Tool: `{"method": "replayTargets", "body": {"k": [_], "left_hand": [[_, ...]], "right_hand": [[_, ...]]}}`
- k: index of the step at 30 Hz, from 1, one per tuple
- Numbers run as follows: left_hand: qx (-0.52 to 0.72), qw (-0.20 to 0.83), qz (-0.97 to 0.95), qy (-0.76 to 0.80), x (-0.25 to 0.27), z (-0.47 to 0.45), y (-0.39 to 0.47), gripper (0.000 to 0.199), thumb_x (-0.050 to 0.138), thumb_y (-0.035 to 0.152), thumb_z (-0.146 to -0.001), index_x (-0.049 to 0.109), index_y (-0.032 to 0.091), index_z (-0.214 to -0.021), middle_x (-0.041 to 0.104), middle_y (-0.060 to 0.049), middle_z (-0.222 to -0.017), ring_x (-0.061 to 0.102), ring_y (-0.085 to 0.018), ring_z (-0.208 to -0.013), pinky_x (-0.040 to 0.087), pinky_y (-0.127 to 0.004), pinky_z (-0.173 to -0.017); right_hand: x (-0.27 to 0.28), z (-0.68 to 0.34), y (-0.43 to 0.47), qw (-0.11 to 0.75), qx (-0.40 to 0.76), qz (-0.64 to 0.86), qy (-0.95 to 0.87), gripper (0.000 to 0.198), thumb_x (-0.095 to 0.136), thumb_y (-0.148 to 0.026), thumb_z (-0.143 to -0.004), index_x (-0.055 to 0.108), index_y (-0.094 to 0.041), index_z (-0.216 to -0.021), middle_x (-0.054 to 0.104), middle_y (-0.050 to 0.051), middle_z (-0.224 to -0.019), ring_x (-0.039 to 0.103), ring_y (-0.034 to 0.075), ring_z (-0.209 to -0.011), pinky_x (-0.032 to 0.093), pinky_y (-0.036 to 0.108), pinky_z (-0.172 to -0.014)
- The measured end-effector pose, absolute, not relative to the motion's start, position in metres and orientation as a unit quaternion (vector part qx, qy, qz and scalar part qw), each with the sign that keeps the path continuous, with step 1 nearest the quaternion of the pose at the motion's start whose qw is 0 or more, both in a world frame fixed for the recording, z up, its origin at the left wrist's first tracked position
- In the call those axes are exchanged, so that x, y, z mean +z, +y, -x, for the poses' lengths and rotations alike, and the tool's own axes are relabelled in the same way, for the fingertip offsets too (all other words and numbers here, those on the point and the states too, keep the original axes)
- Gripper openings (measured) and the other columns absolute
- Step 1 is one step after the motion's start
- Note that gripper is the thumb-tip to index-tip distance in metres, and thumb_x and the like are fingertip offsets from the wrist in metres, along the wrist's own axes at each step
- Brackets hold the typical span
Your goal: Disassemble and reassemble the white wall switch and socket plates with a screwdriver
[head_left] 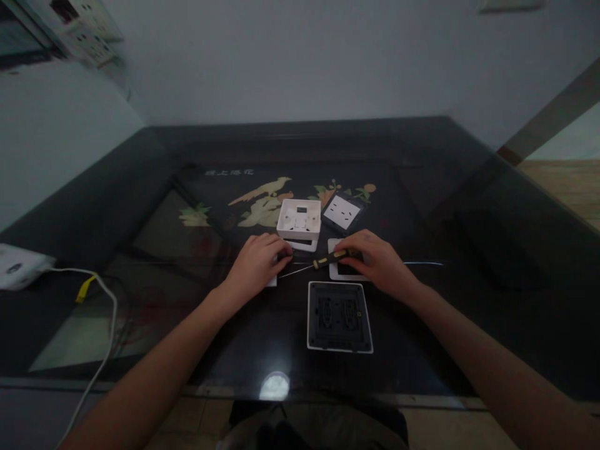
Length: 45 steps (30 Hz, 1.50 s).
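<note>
My right hand (372, 255) is closed around the dark and yellow handle of a screwdriver (323, 260), whose thin shaft points left toward my other hand. With fingers curled and thumb against the fingertips, my left hand (257, 262) rests near the shaft's tip; what it pinches is too small to make out. A white piece (272, 281) shows partly from under that hand. Under my right hand lies a white frame (333, 270), partly covered. Closer to me, a square switch panel (340, 319) lies with its black back up.
Beyond my hands sit an open white mounting box (299, 234), overlapping another white frame (307, 246), and a socket panel (342, 212). The glossy black table (422, 350) meets a wall behind. At left are a white device (23, 267) and its cable (112, 312).
</note>
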<state>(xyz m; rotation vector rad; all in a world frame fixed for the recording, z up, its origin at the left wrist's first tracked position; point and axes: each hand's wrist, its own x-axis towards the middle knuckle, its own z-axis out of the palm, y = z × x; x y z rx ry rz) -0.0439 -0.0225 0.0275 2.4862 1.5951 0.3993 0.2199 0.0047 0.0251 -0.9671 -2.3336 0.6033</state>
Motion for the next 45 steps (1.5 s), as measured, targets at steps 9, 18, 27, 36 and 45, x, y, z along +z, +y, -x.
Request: {"method": "replayTargets", "body": {"k": [9, 18, 27, 36, 45], "left_hand": [[0.126, 0.015, -0.844, 0.522, 0.023, 0.045, -0.024, 0.006, 0.059, 0.022, -0.088, 0.062, 0.018, -0.088, 0.067, -0.004, -0.088, 0.058, -0.022, -0.085, 0.038, -0.033, -0.074], [0.351, 0.157, -0.776, 0.500, 0.035, 0.035, -0.043, 0.019, 0.062, 0.018, -0.086, 0.066, 0.019, -0.104, 0.068, -0.001, -0.085, 0.061, -0.013, -0.076, 0.046, -0.025, -0.072], [0.379, 0.348, -0.752, 0.412, 0.052, 0.013, -0.078, 0.005, 0.068, 0.016, -0.081, 0.069, 0.017, -0.086, 0.068, 0.000, -0.078, 0.063, -0.010, -0.071, 0.048, -0.020, -0.066], [0.340, 0.334, -0.787, 0.393, 0.047, 0.013, -0.078, 0.006, 0.065, 0.015, -0.083, 0.067, 0.016, -0.088, 0.066, 0.000, -0.077, 0.062, -0.011, -0.072, 0.048, -0.022, -0.066], [0.331, 0.343, -0.789, 0.387, 0.048, 0.016, -0.078, 0.006, 0.064, 0.012, -0.083, 0.067, 0.016, -0.088, 0.067, -0.002, -0.079, 0.062, -0.012, -0.075, 0.050, -0.022, -0.068]], "right_hand": [[0.019, -0.223, 0.005, 0.266, 0.193, 0.334, -0.884, 0.019, 0.060, -0.016, -0.085, 0.063, -0.023, -0.102, 0.067, 0.005, -0.104, 0.057, 0.022, -0.102, 0.048, 0.041, -0.090], [0.015, -0.228, 0.005, 0.240, 0.170, 0.330, -0.897, 0.028, 0.065, -0.018, -0.082, 0.062, -0.022, -0.109, 0.065, 0.006, -0.112, 0.055, 0.022, -0.108, 0.048, 0.043, -0.093], [0.020, -0.233, -0.002, 0.217, 0.180, 0.336, -0.899, 0.028, 0.065, -0.017, -0.081, 0.064, -0.025, -0.108, 0.064, 0.006, -0.113, 0.056, 0.023, -0.108, 0.048, 0.045, -0.092], [0.036, -0.234, -0.009, 0.226, 0.176, 0.341, -0.895, 0.022, 0.061, -0.022, -0.085, 0.064, -0.024, -0.107, 0.064, 0.007, -0.113, 0.056, 0.023, -0.109, 0.049, 0.045, -0.092], [0.054, -0.219, -0.079, 0.201, 0.259, 0.334, -0.884, 0.074, 0.074, -0.054, -0.067, 0.045, -0.022, -0.127, 0.049, 0.013, -0.135, 0.045, 0.030, -0.125, 0.044, 0.050, -0.101]]}}
